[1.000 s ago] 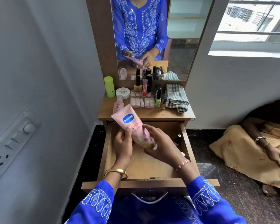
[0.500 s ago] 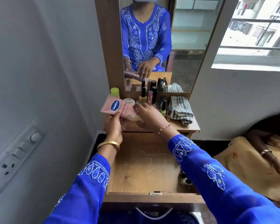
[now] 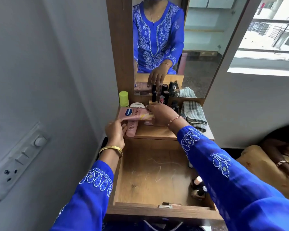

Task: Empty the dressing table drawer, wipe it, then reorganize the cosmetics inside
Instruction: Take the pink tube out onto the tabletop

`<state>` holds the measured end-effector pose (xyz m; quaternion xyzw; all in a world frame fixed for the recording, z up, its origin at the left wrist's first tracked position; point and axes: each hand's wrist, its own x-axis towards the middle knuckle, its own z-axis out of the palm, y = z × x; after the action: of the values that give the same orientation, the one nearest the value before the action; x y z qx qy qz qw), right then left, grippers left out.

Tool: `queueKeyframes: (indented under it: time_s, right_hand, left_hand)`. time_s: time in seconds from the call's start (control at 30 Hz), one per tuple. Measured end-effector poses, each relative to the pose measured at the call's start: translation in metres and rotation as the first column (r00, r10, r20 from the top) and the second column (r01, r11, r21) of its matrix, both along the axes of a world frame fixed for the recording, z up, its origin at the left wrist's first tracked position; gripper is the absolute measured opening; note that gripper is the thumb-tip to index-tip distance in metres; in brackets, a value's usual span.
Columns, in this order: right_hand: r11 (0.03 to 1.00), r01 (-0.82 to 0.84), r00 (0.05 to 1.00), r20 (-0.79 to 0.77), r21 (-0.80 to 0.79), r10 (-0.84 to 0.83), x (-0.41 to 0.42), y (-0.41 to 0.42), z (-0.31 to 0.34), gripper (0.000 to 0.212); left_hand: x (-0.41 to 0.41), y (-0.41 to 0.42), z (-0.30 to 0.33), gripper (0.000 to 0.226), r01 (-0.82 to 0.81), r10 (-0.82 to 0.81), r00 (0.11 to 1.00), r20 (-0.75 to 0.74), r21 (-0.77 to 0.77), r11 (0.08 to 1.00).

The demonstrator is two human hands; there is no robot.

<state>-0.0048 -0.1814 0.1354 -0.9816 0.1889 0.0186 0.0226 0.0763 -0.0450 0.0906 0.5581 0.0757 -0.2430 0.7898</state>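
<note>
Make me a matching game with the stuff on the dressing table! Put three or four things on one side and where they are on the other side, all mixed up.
Things:
1. Pink Vaseline tube
2. Lime green bottle
3. Striped cloth
4. Small nail polish bottles

Places:
A. Folded on the right end of the tabletop
B. In the drawer's near right corner
C. Held over the tabletop between the left hand and right hand
D. Standing at the back left of the tabletop, beside the mirror frame

Right pairs: 1-C, 2-D, 3-A, 4-B
</note>
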Motion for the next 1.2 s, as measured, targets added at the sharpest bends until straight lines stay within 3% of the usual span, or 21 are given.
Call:
queueKeyframes:
  time_s: [0.23, 0.43, 0.67, 0.73, 0.83, 0.9, 1.0, 1.07, 1.2]
  right_hand:
    - [0.994, 0.004, 0.997, 0.074, -0.105, 0.004, -0.002, -0.005, -0.009, 0.043]
    - [0.995, 0.006, 0.99, 0.141, -0.102, 0.009, -0.007, -0.002, -0.013, 0.043]
    - [1.0, 0.013, 0.965, 0.261, -0.008, -0.01, -0.024, 0.01, -0.006, 0.049]
    - [0.999, 0.008, 0.947, 0.32, 0.035, -0.019, -0.034, 0.019, -0.007, 0.05]
    - [0.993, -0.007, 0.912, 0.409, 0.118, -0.042, -0.053, 0.037, -0.016, 0.044]
    - [0.984, -0.011, 0.889, 0.453, 0.175, -0.07, -0.066, 0.05, -0.027, 0.039]
    - [0.967, -0.017, 0.917, 0.388, 0.255, -0.086, -0.083, 0.069, -0.05, 0.025]
    - [0.943, 0.0, 0.951, 0.291, 0.331, -0.103, -0.092, 0.079, -0.068, 0.015]
    - [0.854, 0.089, 0.995, -0.007, 0.513, -0.1, -0.109, 0.092, -0.101, 0.015]
  left_hand:
    - [0.0, -0.004, 0.001, 0.01, 0.04, -0.041, 0.999, 0.011, 0.017, 0.999]
    - [-0.001, -0.001, 0.002, 0.017, 0.006, -0.008, 0.999, 0.031, 0.053, 0.999]
    - [-0.012, 0.007, 0.005, 0.024, -0.04, 0.019, 0.984, 0.179, 0.11, 0.993]
    - [-0.018, 0.012, 0.004, 0.014, -0.045, 0.017, 0.974, 0.224, 0.117, 0.992]
    - [-0.032, 0.022, -0.006, 0.035, -0.063, 0.029, 0.962, 0.27, 0.118, 0.991]
    - [-0.047, 0.032, -0.014, 0.032, -0.091, 0.046, 0.942, 0.333, 0.121, 0.988]
    - [-0.068, 0.048, -0.036, 0.018, -0.054, -0.008, 0.919, 0.395, 0.148, 0.988]
    - [-0.08, 0.057, -0.051, 0.021, -0.007, -0.07, 0.917, 0.393, 0.19, 0.982]
    - [-0.095, 0.061, -0.071, 0.025, 0.076, -0.184, 0.919, 0.348, 0.303, 0.95]
